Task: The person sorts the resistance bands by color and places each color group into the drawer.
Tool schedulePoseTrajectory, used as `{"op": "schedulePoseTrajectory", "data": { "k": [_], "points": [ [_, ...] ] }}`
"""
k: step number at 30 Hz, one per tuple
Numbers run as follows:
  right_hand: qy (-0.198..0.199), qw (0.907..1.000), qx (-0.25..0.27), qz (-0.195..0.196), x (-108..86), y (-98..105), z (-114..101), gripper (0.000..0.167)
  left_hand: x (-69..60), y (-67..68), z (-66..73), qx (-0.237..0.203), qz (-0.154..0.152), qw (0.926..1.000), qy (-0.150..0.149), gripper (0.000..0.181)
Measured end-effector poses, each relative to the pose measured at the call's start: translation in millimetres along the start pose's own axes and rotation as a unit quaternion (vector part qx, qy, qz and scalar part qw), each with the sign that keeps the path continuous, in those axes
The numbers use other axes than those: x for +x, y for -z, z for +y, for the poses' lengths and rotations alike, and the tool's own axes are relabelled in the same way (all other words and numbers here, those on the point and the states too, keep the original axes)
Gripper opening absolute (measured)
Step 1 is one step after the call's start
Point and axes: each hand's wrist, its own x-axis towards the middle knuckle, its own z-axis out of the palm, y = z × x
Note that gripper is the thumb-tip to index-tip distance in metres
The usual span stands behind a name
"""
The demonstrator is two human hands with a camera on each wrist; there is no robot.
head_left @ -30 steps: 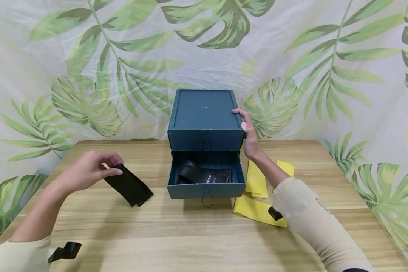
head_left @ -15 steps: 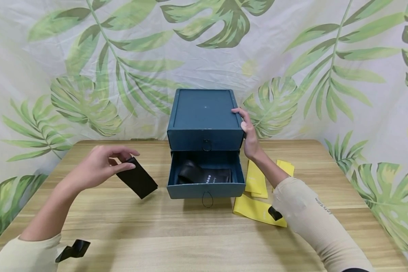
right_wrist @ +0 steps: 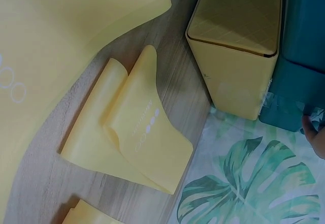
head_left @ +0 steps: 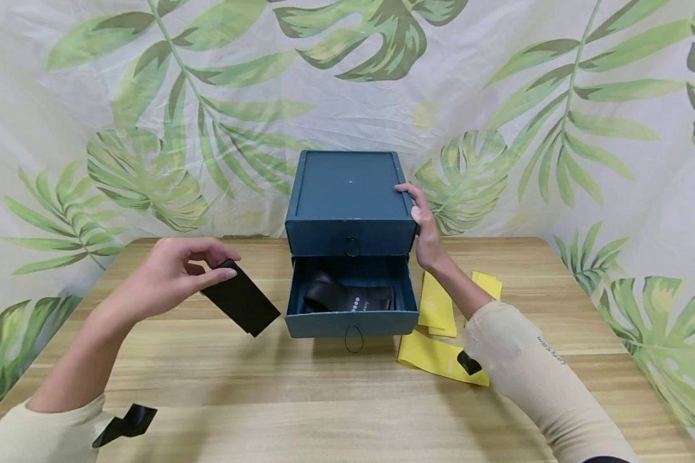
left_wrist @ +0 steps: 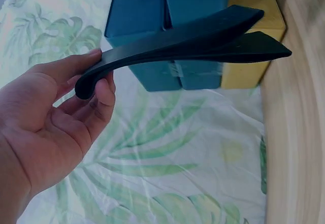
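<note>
The left hand (head_left: 170, 276) pinches one end of a folded black band (head_left: 242, 298) between thumb and fingers, above the table left of the blue drawer box (head_left: 350, 186). In the left wrist view the band (left_wrist: 167, 43) is doubled, its loose ends spread apart. The lower drawer (head_left: 351, 325) is pulled out; a black band (head_left: 373, 299) with white print lies in it. On the box's right side rests the right hand (head_left: 425, 231), a finger reaching over the top edge. Part of that hand (right_wrist: 317, 138) shows against a teal surface in the right wrist view.
Yellow bands (head_left: 443, 360) lie on the wooden table (head_left: 324, 418) right of the box, some under the right forearm. A yellow box-shaped part (right_wrist: 233, 76) stands beside teal ones in the right wrist view. A leaf-patterned cloth (head_left: 237, 128) hangs behind the table.
The left hand has moved right and slightly up with the black band, bringing it closer to the pulled-out drawer. The right hand and the box have stayed put.
</note>
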Motion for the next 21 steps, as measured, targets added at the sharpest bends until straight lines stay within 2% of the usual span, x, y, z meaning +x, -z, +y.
{"op": "schedulePoseTrajectory", "data": {
  "k": [3, 7, 12, 15, 19, 21],
  "points": [
    [0.001, 1.0, 0.0, 0.0, 0.2, 0.3, 0.9, 0.062, 1.1, -0.3, 7.7, -0.005, 0.017, 0.9998, 0.003, 0.021],
    [0.002, 1.0, -0.001, -0.001, 1.0, 0.8, 1.5, 0.063, 4.1, 0.9, 20.3, -0.03, 0.041, 0.9983, 0.026, 0.02],
    [0.003, 1.0, 0.004, 0.0, 1.4, 0.9, 0.9, 0.063, 9.5, 4.0, 33.9, -0.099, 0.082, 0.9905, 0.048, 0.022],
    [0.008, 0.9999, 0.006, 0.004, 1.4, 0.9, 1.8, 0.064, 14.6, 4.4, 41.2, -0.169, 0.101, 0.9794, 0.044, 0.025],
    [0.013, 0.9999, 0.007, 0.006, 1.3, 0.5, 2.9, 0.064, 23.7, -0.3, 52.3, -0.271, 0.114, 0.9556, 0.021, 0.025],
    [0.014, 0.9999, 0.007, 0.006, 1.3, 0.2, 3.1, 0.063, 28.7, -4.5, 58.4, -0.305, 0.117, 0.9451, 0.011, 0.025]
  ]
}}
